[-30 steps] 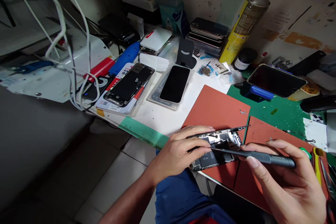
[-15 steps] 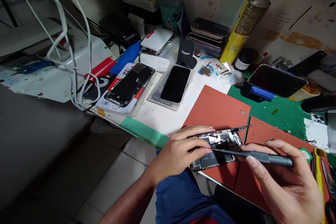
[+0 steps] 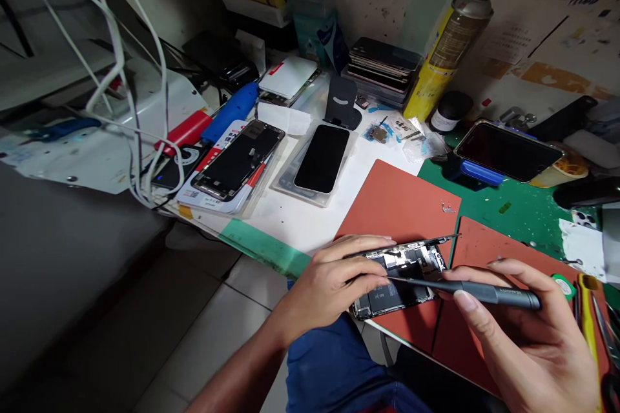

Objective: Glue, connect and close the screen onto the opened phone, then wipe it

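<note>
Left hand [image 3: 332,284], curled, grips an opened black phone [image 3: 400,297] at the worktop's [image 3: 290,226] near edge; right hand [image 3: 537,335] pinches a slim dark-grey screwdriver [image 3: 498,293].

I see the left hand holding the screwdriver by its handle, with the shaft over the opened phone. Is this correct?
Wrong hand: the head view shows the right hand, not the left hand, holding the screwdriver by its handle, with the shaft over the opened phone.

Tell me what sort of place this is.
Likely a phone-repair workspace: an opened phone with its insides bare, a screwdriver-like tool in the right hand, and a stack of phone-like slabs behind.
</note>
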{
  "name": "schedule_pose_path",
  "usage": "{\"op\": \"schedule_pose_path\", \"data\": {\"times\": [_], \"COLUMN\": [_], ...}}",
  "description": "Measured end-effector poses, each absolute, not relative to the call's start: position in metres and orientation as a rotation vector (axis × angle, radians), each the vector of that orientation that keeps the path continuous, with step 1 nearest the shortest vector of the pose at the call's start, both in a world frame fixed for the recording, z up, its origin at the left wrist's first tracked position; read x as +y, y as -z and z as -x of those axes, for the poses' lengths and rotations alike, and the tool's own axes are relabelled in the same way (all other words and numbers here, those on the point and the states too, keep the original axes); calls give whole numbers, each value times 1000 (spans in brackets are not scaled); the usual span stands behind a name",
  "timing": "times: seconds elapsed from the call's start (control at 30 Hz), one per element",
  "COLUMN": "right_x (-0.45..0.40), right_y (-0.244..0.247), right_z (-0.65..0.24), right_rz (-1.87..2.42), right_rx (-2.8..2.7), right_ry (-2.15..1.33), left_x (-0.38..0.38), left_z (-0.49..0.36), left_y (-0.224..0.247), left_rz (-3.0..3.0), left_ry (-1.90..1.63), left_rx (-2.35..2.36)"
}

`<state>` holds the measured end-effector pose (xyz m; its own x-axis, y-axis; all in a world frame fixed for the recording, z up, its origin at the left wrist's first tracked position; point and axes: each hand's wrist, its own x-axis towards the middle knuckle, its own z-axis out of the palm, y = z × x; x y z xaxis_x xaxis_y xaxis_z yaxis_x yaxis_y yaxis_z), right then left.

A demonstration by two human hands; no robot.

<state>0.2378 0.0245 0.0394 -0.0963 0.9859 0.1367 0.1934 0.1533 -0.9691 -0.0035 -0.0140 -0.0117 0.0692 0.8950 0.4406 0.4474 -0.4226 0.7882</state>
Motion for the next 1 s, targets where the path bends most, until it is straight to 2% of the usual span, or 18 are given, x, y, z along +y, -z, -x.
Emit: {"op": "schedule_pose_path", "data": {"times": [1.0], "right_x": [24], "right_y": [-41], "right_z": [-236], "right_rz": [1177], "right_rx": [-1509], "right_ry": [-1037], "left_x": [-14], "left_z": [4], "left_y": [10], "left_rz": [-1950], "left_ry": [-1291], "left_rx": [1361]}}
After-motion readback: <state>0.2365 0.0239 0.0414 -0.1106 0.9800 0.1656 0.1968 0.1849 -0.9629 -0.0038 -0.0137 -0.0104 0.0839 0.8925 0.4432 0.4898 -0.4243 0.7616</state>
